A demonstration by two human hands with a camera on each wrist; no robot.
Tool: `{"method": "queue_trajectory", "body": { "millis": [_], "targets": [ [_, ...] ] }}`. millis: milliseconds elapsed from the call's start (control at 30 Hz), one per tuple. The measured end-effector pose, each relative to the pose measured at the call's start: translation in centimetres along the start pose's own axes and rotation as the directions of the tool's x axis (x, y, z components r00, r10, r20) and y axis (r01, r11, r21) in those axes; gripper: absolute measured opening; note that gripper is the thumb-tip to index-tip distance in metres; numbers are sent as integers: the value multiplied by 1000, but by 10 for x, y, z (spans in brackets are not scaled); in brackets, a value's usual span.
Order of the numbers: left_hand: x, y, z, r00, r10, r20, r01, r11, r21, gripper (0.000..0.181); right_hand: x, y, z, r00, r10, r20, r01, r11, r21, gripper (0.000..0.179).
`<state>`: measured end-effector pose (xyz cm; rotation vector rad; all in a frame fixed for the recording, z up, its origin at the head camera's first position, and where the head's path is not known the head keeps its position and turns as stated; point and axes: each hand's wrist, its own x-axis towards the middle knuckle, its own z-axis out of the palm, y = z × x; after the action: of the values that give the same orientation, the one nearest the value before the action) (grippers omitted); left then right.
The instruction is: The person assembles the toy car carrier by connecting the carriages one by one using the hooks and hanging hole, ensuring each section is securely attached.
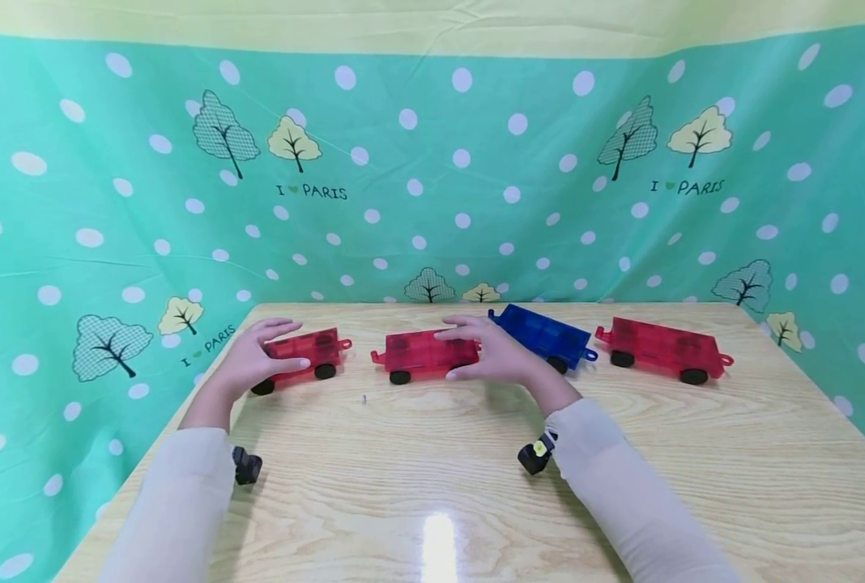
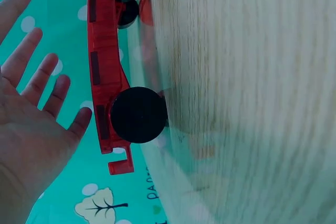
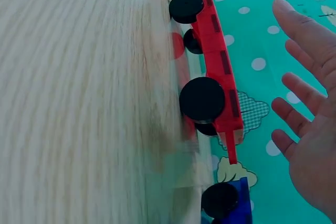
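Several toy train cars with black wheels stand in a spread-out row on the wooden table. My left hand (image 1: pixel 259 356) hovers over the leftmost red car (image 1: pixel 319 350); in the left wrist view its fingers are spread, apart from that car's side (image 2: pixel 105 72). Over the right part of the second red car (image 1: pixel 411 353) is my right hand (image 1: pixel 492 350), fingers parted and holding nothing. The right wrist view shows a gap between this hand (image 3: pixel 315 108) and the red car (image 3: pixel 220 61). A blue car (image 1: pixel 545 330) stands behind my right wrist, partly hidden.
Another red car (image 1: pixel 662 348) stands at the right, its hook close to the blue car's loop. A tiny dark speck (image 1: pixel 364 398) lies on the wooden table (image 1: pixel 374 494). Behind the table's far edge hangs a green dotted cloth (image 1: pixel 462 194). Small black cameras sit at both wrists.
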<state>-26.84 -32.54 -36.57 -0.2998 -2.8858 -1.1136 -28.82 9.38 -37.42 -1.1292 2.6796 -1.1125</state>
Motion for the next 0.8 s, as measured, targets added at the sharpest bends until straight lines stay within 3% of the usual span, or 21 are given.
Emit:
{"method": "queue_trajectory", "body": {
  "millis": [267,533,800],
  "targets": [
    [11,-1,3,999,-21,37,20,1000,24,82,15,2,8,997,70,35,-71,997,28,62],
    [21,-5,9,994,-67,91,61,996,65,88,30,8,13,985,166,55,-172,977,124,62],
    [23,-11,9,991,-76,111,64,992,110,90,37,12,21,980,191,60,-198,970,144,62]
  ]
}}
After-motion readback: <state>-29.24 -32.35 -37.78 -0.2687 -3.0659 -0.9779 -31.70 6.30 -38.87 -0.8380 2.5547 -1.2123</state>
